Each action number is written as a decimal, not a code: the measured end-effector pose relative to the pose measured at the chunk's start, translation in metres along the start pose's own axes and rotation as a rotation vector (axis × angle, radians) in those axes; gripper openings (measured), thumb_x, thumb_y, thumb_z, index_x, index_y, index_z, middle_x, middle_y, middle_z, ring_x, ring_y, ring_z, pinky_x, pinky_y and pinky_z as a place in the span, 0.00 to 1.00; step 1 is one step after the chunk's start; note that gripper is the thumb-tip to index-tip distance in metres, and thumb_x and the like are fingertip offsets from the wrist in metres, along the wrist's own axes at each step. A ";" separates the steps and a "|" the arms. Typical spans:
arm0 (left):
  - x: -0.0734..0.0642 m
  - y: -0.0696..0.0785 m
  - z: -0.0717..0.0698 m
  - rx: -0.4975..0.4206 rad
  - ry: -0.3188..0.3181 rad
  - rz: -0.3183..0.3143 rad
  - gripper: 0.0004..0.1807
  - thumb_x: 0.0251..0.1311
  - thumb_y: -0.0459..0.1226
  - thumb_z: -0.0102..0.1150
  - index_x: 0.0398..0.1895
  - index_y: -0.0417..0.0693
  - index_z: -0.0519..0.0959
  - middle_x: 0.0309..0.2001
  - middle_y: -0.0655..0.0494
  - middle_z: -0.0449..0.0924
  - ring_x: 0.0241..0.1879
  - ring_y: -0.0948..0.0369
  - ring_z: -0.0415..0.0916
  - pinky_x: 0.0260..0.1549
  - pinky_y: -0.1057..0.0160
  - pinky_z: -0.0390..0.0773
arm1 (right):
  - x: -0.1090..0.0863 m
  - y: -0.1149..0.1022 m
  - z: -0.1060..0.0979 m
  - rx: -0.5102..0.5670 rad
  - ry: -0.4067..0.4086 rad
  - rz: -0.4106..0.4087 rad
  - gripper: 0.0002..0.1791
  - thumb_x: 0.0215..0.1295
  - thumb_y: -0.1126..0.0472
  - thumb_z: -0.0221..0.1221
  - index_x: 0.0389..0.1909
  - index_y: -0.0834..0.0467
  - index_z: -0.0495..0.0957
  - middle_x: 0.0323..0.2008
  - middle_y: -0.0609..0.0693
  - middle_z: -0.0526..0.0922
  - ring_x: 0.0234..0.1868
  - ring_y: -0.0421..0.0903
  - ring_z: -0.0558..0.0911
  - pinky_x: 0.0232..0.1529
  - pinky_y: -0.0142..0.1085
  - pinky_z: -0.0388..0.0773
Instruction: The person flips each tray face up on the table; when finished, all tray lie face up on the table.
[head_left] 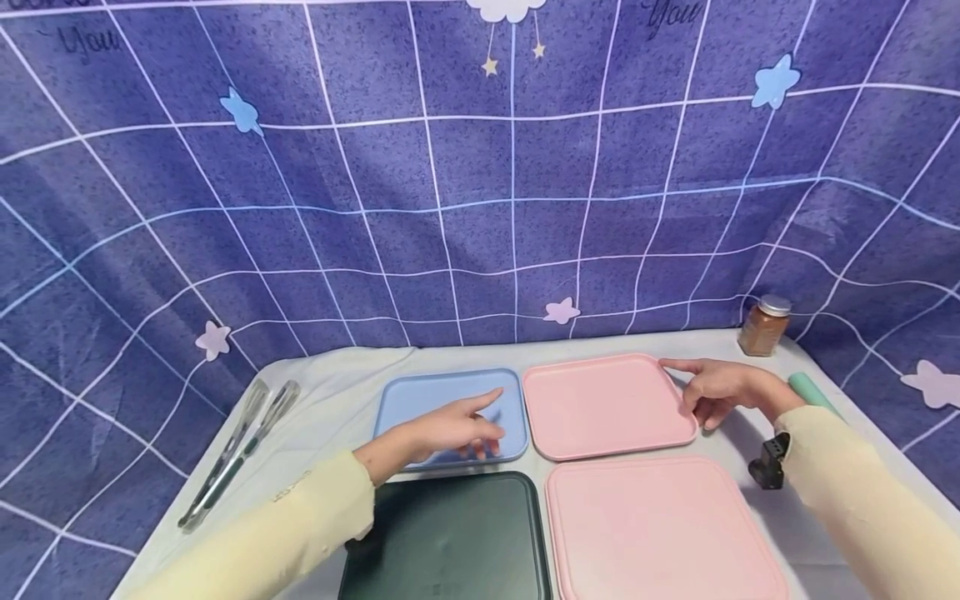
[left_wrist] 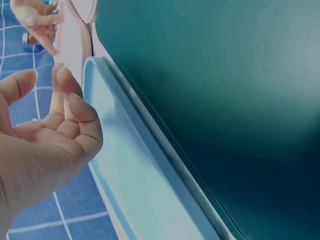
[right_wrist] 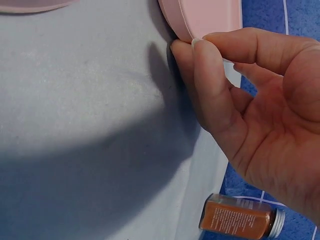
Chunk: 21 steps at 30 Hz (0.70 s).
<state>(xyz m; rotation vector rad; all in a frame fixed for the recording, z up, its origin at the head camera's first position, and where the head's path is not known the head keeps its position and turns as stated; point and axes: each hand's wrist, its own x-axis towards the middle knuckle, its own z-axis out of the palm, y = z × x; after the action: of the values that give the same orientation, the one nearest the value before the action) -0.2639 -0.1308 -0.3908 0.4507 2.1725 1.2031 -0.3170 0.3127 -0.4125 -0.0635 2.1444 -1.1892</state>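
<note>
My left hand (head_left: 461, 427) hovers over the blue tray (head_left: 517, 450), fingers loosely bent and holding nothing. In the left wrist view, the left hand (left_wrist: 55, 125) overlaps the long side of the blue tray (left_wrist: 145, 200). At the right edge of the far pink tray (head_left: 600, 408), my right hand (head_left: 716, 387) pinches the rim; one finger stretches toward its back corner. The right wrist view shows the right hand's fingertips (right_wrist: 205, 50) right at the rim of this pink tray (right_wrist: 210, 20).
Nearer to me lie a dark green tray (head_left: 457, 533) and another pink tray (head_left: 660, 533). Metal tongs (head_left: 240, 458) rest at the left. A brown-filled jar (head_left: 765, 325) stands at the back right, beside a green cylindrical thing (head_left: 813, 392). A patterned blue curtain (head_left: 465, 167) hangs behind.
</note>
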 end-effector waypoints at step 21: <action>-0.086 -0.031 -0.023 0.033 -0.002 -0.062 0.42 0.69 0.47 0.57 0.81 0.47 0.50 0.39 0.51 0.86 0.34 0.57 0.81 0.31 0.61 0.74 | 0.000 0.003 0.004 0.003 0.023 -0.013 0.58 0.52 0.70 0.58 0.80 0.58 0.35 0.19 0.48 0.76 0.19 0.40 0.77 0.22 0.34 0.79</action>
<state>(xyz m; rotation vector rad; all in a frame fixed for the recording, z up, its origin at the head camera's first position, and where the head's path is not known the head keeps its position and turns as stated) -0.2141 -0.2094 -0.3779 0.3943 2.1913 1.1347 -0.3141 0.3117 -0.4166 -0.0626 2.1649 -1.2057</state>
